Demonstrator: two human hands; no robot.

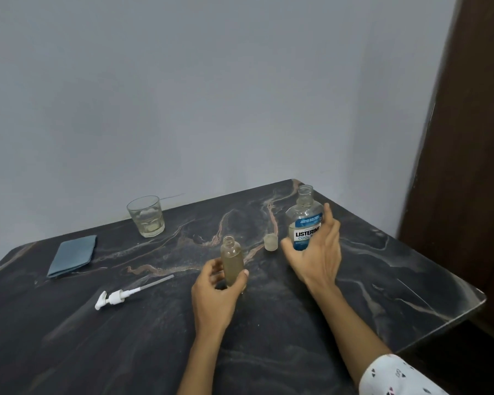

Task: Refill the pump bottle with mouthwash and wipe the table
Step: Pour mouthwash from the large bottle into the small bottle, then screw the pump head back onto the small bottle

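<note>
My left hand [216, 289] grips the small clear pump bottle [232, 259], thumb on one side and fingers on the other. The bottle stands upright on the table with its neck open and pale liquid inside. Its white pump head [116, 297] lies on the table to the left, tube pointing right. My right hand [317, 252] is spread in front of the uncapped Listerine mouthwash bottle [304, 215], thumb to its left, straight fingers to its right. Whether that hand touches the bottle I cannot tell. The mouthwash cap [270, 242] stands between the two bottles.
A folded blue cloth [73, 255] lies at the left of the dark marble table [382, 280]. A drinking glass [146, 216] with a little liquid stands near the back edge by the grey wall. A brown door is at the right, beyond the table's corner.
</note>
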